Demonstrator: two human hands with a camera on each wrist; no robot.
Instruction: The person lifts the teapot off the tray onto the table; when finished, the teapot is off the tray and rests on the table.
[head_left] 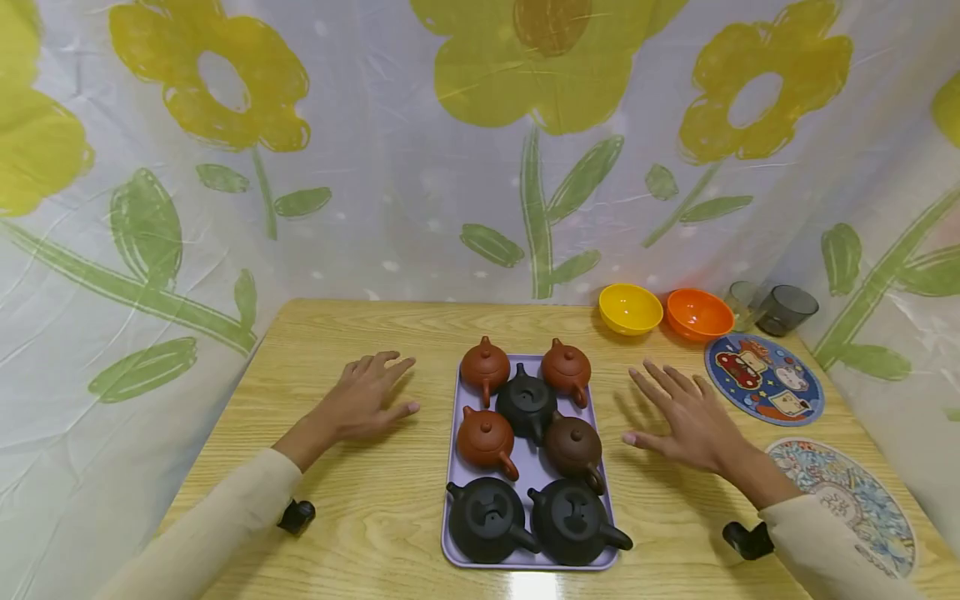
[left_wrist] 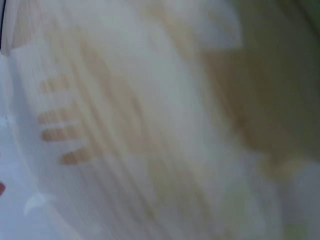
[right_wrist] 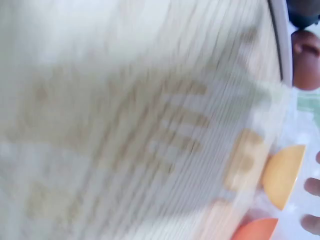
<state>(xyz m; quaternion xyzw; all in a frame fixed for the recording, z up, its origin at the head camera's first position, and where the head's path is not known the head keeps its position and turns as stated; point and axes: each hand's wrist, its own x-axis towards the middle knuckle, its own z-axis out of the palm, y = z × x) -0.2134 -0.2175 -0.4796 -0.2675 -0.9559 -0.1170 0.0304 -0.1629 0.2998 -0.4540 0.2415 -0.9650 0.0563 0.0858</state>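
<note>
Hands flank the lilac tray [head_left: 452, 467] of seven small teapots, which lies between them with its long axis running away from the person. Left hand [head_left: 365, 400] hovers just beside the tray's left edge, fingers spread and holding nothing, level with the red teapot [head_left: 485, 367] in the far row. Right hand [head_left: 686, 414] is likewise splayed and empty, about as near on its side. Beyond it on the bench [head_left: 360, 508] sit a yellow bowl [head_left: 630, 307] and an orange bowl [head_left: 699, 314].

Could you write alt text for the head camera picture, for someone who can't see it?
Two open hands, left hand and right hand, hover either side of a lilac tray holding seven small teapots on a wooden table. Yellow bowl and orange bowl sit behind.
</note>
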